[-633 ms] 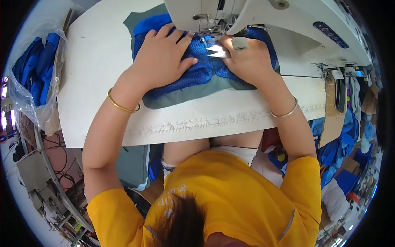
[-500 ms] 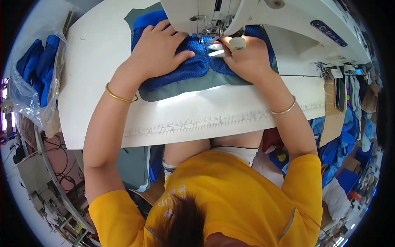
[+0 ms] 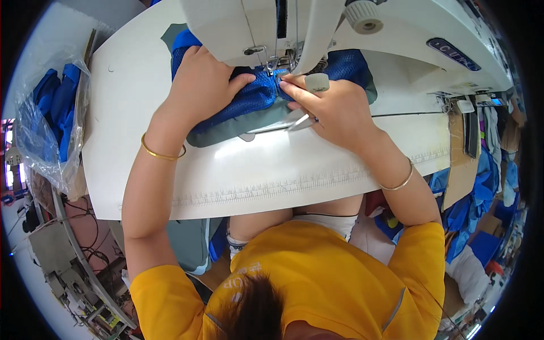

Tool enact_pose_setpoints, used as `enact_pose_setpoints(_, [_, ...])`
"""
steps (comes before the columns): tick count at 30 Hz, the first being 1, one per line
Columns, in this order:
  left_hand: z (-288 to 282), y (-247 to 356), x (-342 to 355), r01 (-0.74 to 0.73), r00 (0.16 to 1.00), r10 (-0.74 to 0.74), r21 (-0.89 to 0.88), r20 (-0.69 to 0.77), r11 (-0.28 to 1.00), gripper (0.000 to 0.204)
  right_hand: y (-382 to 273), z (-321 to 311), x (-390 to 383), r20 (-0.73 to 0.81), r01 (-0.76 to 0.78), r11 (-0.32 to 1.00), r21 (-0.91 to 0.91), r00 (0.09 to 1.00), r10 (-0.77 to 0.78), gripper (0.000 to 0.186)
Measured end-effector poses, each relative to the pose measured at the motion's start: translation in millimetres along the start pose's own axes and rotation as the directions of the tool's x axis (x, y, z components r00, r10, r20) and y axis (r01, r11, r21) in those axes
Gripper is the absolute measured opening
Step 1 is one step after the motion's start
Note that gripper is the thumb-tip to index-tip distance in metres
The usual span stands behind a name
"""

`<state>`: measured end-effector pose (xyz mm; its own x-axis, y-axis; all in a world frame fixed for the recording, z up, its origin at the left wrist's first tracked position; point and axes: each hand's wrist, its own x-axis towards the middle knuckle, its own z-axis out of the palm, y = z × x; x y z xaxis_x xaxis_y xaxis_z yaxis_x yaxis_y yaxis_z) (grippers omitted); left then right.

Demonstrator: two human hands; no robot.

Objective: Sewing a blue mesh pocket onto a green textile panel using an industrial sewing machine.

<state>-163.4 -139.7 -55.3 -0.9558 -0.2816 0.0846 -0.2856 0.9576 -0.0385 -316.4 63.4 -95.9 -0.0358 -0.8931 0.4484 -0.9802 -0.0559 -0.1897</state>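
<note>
Blue mesh fabric (image 3: 247, 95) on a grey-green piece (image 3: 226, 135) lies beneath the presser foot (image 3: 271, 71) of a white sewing machine (image 3: 218, 25). My left hand (image 3: 201, 85) rests on the fabric left of the needle, thumb apart, other fingertips partly hidden by the machine head. My right hand (image 3: 334, 113) grips metal snips (image 3: 297, 123) low in the fingers, blades angled down-left, while its index finger reaches to the fabric beside the foot. That finger wears a pale wrap (image 3: 316, 83).
A white table (image 3: 130, 85) with a printed ruler edge surrounds the work. A clear bag (image 3: 54, 113) of blue pieces is at the left. Cardboard (image 3: 459, 170) and piled blue garments (image 3: 481, 187) are at the right, cables and metal frames (image 3: 73, 255) at lower left.
The view has shifted. My left hand has moved leftward and away from me with the fabric. My right hand has come toward me; the snips' blades now sit lower, off the blue mesh.
</note>
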Motion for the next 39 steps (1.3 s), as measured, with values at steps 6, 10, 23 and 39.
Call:
enact_pose_setpoints(6, [-1.0,22.9,-41.1,-0.478,0.811,0.346,-0.194,-0.472,0.857,0.020,-0.8,-11.1,-12.2,0.062,0.072,0.992,-0.105,0.996,-0.066,0.026])
enact_pose_setpoints(10, [10.2,37.2,-48.0,-0.436,0.821,0.309,-0.176,-0.480,0.883,0.024,-2.5,-9.0,-11.3,0.042,0.080,0.991,-0.109,0.996,-0.076,0.031])
enact_pose_setpoints(23, [20.8,27.7,-40.7,-0.312,0.921,0.148,-0.455,-0.361,0.834,0.016,-2.9,-7.5,-3.2,0.032,0.101,0.992,-0.073,0.995,-0.099,0.030])
enact_pose_setpoints(39, [28.4,24.6,-42.0,-0.382,0.887,0.193,-0.431,-0.419,0.817,0.013,-5.4,11.1,-0.3,0.031,-0.058,0.961,0.270,0.998,0.051,0.038])
